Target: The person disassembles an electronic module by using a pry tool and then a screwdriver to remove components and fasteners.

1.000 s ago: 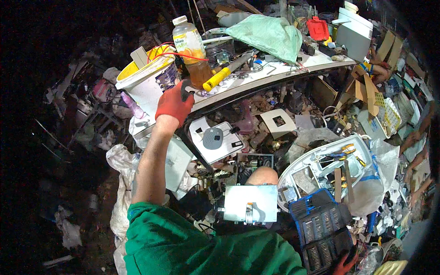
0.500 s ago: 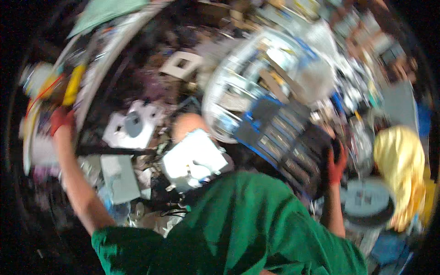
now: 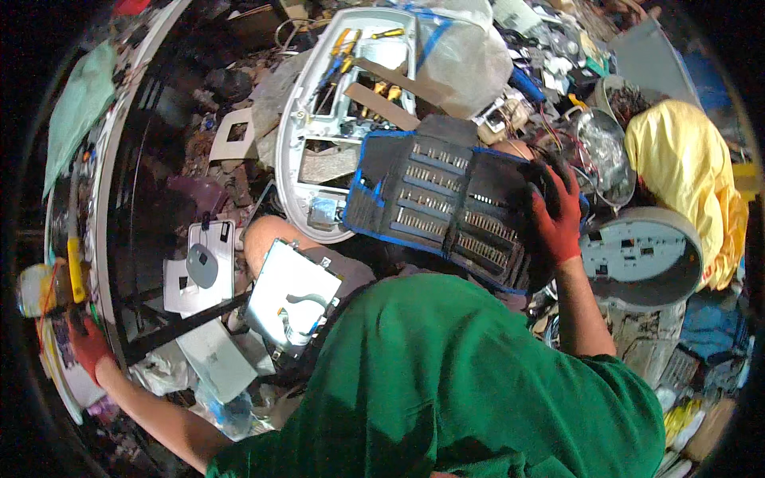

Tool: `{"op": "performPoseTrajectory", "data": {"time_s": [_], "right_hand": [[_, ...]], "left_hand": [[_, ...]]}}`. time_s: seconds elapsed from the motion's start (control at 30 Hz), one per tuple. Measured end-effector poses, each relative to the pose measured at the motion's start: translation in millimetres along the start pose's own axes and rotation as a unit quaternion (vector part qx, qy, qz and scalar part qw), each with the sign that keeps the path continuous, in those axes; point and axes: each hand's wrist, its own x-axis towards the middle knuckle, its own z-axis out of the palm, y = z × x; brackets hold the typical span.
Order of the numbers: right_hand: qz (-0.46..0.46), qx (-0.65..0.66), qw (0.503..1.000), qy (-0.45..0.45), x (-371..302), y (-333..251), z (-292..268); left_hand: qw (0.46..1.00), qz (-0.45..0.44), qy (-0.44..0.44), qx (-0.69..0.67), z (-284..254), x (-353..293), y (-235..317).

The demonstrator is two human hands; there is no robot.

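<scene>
My left hand point(image 3: 90, 350), in a red glove with dark fingertips, reaches onto a cluttered narrow shelf point(image 3: 119, 143) at the far left. Its fingers stretch out just below a yellow-handled tool point(image 3: 76, 269); nothing shows in them. Across my lap lies an unfolded black bit case point(image 3: 458, 203) with blue edging, filled with rows of small metal bits. My right hand point(image 3: 558, 215), gloved in red and black, grips the case's right edge, thumb on top, with some fingers partly hidden. On my left thigh rests a white flat panel device point(image 3: 292, 293) with a cable and metal tabs.
Beyond the case, a long white plastic housing point(image 3: 291, 151) holds screwdrivers point(image 3: 339, 60) and cardboard strips. A round grey tub point(image 3: 649, 259) stands at right beside a yellow cloth point(image 3: 677, 151). White panels point(image 3: 203, 267) and loose scrap lie left of my knee.
My view has turned, shifting the case and the panel device left in the picture. My left hand now sits lower, below the yellow-handled tool. My right hand stays at the case.
</scene>
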Motion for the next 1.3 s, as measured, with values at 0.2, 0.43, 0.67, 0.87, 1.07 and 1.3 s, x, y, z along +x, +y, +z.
{"op": "performPoseTrajectory", "data": {"time_s": [0.2,0.43,0.67,0.87,1.07,1.3], "right_hand": [[0.064,0.043,0.997,-0.02,-5,5,-2],[0.063,0.033,0.997,-0.009,-5,6,0],[0.041,0.021,0.998,-0.036,0,-12,-5],[0.039,0.029,0.998,-0.049,4,-20,-6],[0.054,0.003,0.997,-0.05,1,-19,-6],[0.026,0.019,0.997,-0.067,6,-25,-9]], "left_hand": [[0.952,0.164,0.187,-0.182,-86,-99,200],[0.821,0.304,-0.153,-0.458,-111,-182,379],[0.738,0.313,-0.194,-0.566,-102,-229,415],[0.686,0.422,-0.275,-0.525,-110,-230,428],[0.674,0.474,-0.156,-0.545,-88,-250,414],[0.628,0.397,-0.256,-0.618,-91,-240,393]]}}
